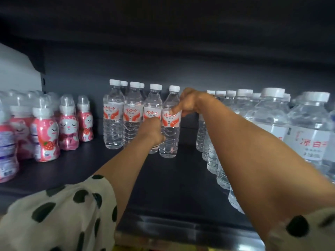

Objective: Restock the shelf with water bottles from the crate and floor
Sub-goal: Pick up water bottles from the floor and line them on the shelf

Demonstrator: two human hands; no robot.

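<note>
Step in hand: placing and squaring up bottles in the front row of red-labelled water on the shelf (pixel 181 178); both arms reach deep into the bay.
Right hand (pixel 188 102): curled round the upper part of the end bottle (pixel 169 124), thumb lying on its red label; the bottle stands upright on the shelf, rightmost of its row.
Left hand (pixel 154 131): fingers curled at the next bottle (pixel 153 105), which it largely hides; it seems to grip that bottle's lower body, touching the end bottle's side.
Row so far: two more red-labelled bottles (pixel 123 115) to the left, further caps behind them.
Neighbours: pink cat-face drinks (pixel 68 124) far left; larger white-capped bottles (pixel 272 115) on the right.
Gap: bare shelf between the end bottle and the large bottles.
Next move, as I judge it: let go of both, draw the arms out without knocking the row, fetch more stock; crate and floor are out of view.
</note>
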